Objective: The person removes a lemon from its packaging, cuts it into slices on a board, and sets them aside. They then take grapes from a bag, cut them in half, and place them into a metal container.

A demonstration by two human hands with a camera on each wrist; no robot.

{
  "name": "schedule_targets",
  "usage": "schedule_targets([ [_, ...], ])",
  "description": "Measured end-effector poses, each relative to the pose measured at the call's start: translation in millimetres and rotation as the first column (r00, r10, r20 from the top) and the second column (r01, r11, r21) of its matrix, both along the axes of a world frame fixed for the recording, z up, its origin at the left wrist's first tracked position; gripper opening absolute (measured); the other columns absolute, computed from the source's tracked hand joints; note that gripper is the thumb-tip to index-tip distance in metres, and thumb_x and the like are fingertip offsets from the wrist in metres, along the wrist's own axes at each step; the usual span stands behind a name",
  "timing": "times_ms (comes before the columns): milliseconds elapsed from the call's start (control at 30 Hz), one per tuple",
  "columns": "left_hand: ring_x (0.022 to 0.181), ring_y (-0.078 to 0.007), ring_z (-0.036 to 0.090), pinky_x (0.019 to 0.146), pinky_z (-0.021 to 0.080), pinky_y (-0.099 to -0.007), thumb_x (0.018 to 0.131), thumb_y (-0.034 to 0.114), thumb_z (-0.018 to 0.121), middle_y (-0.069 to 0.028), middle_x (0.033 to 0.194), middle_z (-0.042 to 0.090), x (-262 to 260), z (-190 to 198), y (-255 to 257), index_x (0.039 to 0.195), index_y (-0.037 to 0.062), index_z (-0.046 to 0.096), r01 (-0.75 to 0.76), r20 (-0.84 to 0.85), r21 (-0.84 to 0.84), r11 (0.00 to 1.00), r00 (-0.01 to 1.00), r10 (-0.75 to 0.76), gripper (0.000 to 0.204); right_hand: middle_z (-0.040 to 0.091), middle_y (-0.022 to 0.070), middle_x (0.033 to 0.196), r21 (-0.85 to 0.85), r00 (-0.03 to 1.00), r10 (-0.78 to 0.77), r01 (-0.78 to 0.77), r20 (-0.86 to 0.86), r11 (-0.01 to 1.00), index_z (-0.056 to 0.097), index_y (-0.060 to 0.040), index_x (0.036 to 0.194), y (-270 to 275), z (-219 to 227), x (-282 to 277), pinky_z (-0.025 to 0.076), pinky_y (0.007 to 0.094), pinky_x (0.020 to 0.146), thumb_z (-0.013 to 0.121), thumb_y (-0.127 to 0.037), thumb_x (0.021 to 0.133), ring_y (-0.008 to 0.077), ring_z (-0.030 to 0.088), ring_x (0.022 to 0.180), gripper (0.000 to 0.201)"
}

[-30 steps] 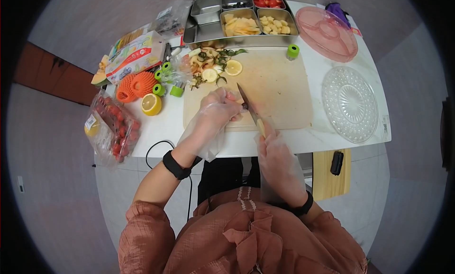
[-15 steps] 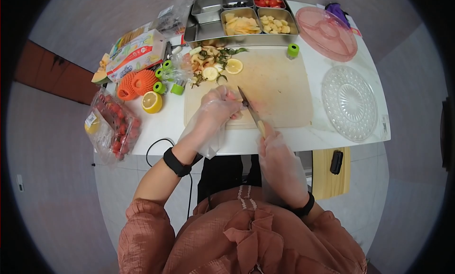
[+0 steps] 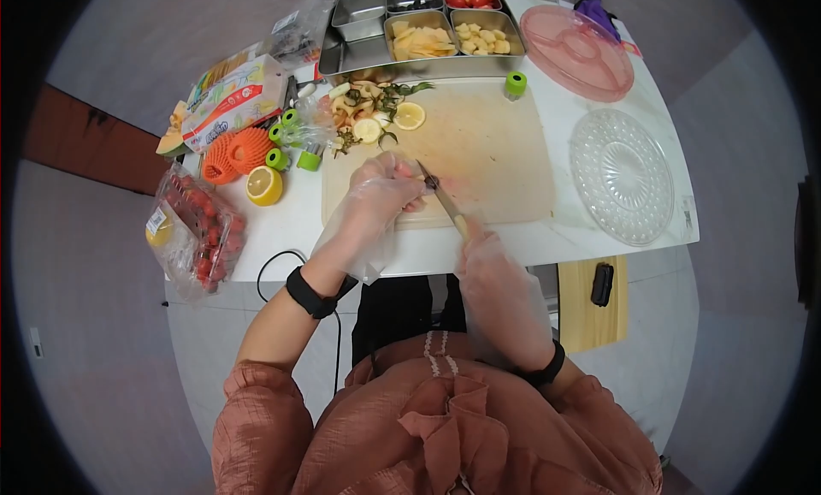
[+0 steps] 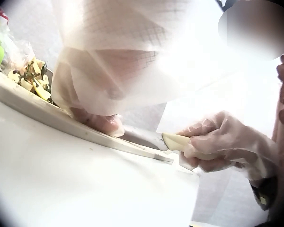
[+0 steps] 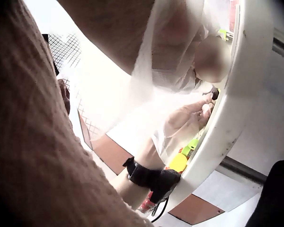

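A knife [image 3: 445,201] with a pale handle [image 4: 176,142] is gripped by my gloved right hand [image 3: 498,291], its blade over the cutting board [image 3: 513,174]. Close to the blade's tip, my gloved left hand [image 3: 376,204] pinches a small dark piece [image 3: 431,183] at its fingertips. In the left wrist view the blade [image 4: 144,138] lies beside the left fingertips [image 4: 106,125], low over the board's edge. The right wrist view shows the dark piece [image 5: 215,92] at the left fingers; there the knife is hidden.
Peelings [image 3: 363,106] and lemon slices [image 3: 410,116] lie on the board's back left. Behind stands a metal tray [image 3: 355,57] with cut fruit in compartments. A glass plate [image 3: 623,177] and pink tray [image 3: 577,52] are right; a half lemon [image 3: 264,186] and tomato-like fruit pack [image 3: 201,230] left.
The whole head view has shifted slightly, so the table's things appear a little further left and up. Both hands keep their hold; the blade now overlaps the dark piece.
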State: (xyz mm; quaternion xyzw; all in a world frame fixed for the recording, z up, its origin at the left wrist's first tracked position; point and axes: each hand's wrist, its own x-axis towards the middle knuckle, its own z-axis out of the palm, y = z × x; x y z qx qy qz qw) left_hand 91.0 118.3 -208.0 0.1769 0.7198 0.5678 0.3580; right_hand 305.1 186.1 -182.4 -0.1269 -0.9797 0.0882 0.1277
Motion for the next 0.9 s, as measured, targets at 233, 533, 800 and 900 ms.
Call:
schedule_targets([
  [233,0.066,-0.0139,0.065,0.061,0.052,-0.0248,0.086,0.003,0.073,-0.0086,0.079,0.066,0.7,0.2,-4.0,0.095,-0.0017,0.057,0.052,-0.027,0.03,0.998,0.998,-0.051,0.019,0.059,0.0124,0.1,-0.225,0.992,-0.075,0.095,0.097,0.97,0.051,-0.0024,0.134,2.3,-9.7,-5.3,0.054,0.0417,0.073,0.055,-0.017,0.097,0.0307,0.064,0.086,0.04],
  [533,0.065,-0.0096,0.058,0.058,0.045,-0.0287,0.081,0.007,0.073,-0.004,0.079,0.06,10.0,19.7,-2.8,0.099,-0.0027,0.061,0.076,-0.218,-0.078,0.994,0.972,-0.091,0.023,0.061,0.0221,0.107,-0.454,0.956,-0.292,0.279,0.043,0.846,0.054,-0.0047,0.136,15.2,10.8,-3.3,0.052,0.0495,0.079,0.052,-0.019,0.103,0.0415,0.063,0.095,0.036],
  [800,0.068,-0.0173,0.059,0.061,0.045,-0.0335,0.082,0.009,0.07,-0.0085,0.073,0.059,15.2,32.0,2.3,0.093,-0.0018,0.063,0.247,-0.617,-0.204,0.947,0.719,-0.321,0.017,0.062,0.0212,0.109,-0.455,0.937,-0.347,0.291,-0.044,0.842,0.056,-0.004,0.132,25.8,18.4,4.5,0.052,0.0482,0.081,0.054,-0.014,0.101,0.0402,0.063,0.094,0.033],
  [900,0.084,-0.04,0.062,0.075,0.049,-0.0458,0.079,0.006,0.064,-0.0223,0.085,0.062,10.2,18.7,11.4,0.097,-0.006,0.065,0.361,-0.822,-0.265,0.894,0.401,-0.405,0.022,0.062,0.0209,0.108,-0.434,0.933,-0.351,0.285,-0.079,0.855,0.057,-0.0047,0.132,28.6,14.8,6.9,0.052,0.0483,0.08,0.054,-0.013,0.1,0.0401,0.063,0.093,0.033],
])
